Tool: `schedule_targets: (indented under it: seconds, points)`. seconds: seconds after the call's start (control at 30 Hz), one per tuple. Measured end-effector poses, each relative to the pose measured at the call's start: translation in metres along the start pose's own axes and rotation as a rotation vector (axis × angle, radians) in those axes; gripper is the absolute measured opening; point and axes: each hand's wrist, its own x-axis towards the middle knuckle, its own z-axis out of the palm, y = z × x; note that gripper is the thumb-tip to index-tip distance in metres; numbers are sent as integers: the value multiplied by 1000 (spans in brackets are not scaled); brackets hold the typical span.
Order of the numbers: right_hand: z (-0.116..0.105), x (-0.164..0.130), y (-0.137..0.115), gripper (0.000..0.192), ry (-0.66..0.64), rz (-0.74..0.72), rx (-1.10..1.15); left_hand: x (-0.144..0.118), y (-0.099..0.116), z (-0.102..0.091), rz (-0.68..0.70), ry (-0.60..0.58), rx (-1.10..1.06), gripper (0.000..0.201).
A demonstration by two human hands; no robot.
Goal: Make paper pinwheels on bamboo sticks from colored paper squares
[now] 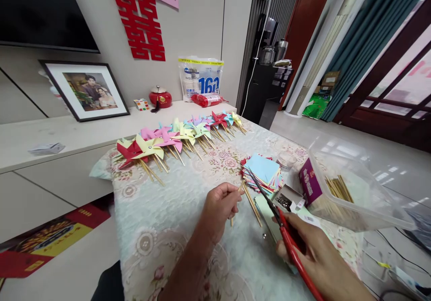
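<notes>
Left hand (220, 207) pinching one wooden stick (235, 202), fingers closed round it; right hand (313, 251) gripping red-handled pliers (279, 220) — jaws near stick. Roughly dozen paper pinwheels (175, 137) lying in row — one paper-square stack (264, 173) sitting on floral tablecloth (168, 220); living room.

One head-worn camera looks forward and down, close over the table (175, 229), facing the wall.

White bag (200, 77) against the wall reads "162" in blue.
</notes>
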Motion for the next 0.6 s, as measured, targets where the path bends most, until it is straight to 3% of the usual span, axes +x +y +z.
schedule_targets:
  seconds: [0.2,0.43,0.6]
  points:
    - [-15,-9,-11,20,-175,132,-98,-2,3,1,-35,-43,30,25]
    - [-18,-2,-10,23,-244,80,-79,-5,1,3,-97,-99,78,13]
    - [-18,9,-11,33,-237,77,-193,-3,-4,5,-124,-83,82,17]
